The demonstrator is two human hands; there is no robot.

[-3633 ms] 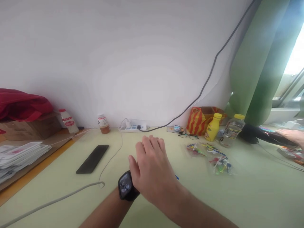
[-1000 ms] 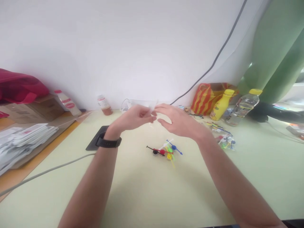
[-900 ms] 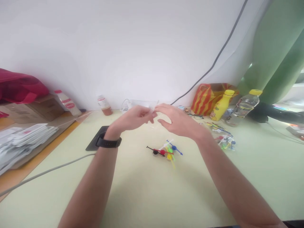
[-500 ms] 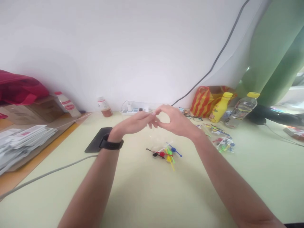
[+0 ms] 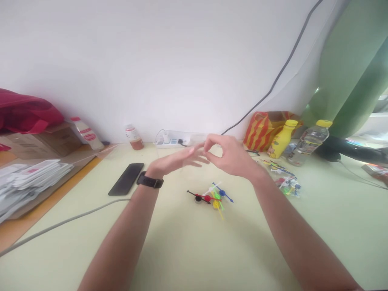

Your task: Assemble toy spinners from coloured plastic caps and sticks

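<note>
My left hand (image 5: 179, 159) hovers above the pale green table (image 5: 182, 250) with its fingers stretched flat and slightly blurred, holding nothing. A black watch (image 5: 150, 180) sits on that wrist. My right hand (image 5: 230, 158) is just to its right, thumb and forefinger pinched into a ring; I cannot see what they hold, if anything. Below both hands a small heap of coloured plastic pieces (image 5: 212, 196), red, blue, yellow, green and white, lies on the table.
A black phone (image 5: 126, 184) and a grey cable (image 5: 60, 221) lie at left. Clear bags of coloured pieces (image 5: 287, 185), a yellow bottle (image 5: 280, 139), a water bottle (image 5: 309, 141) and a striped bag (image 5: 260, 129) stand at right. A power strip (image 5: 175, 140) lines the wall.
My hands held a clear bag together above the pieces; now they have parted slightly, the left fingers have stretched out flat, and the bag no longer shows between them.
</note>
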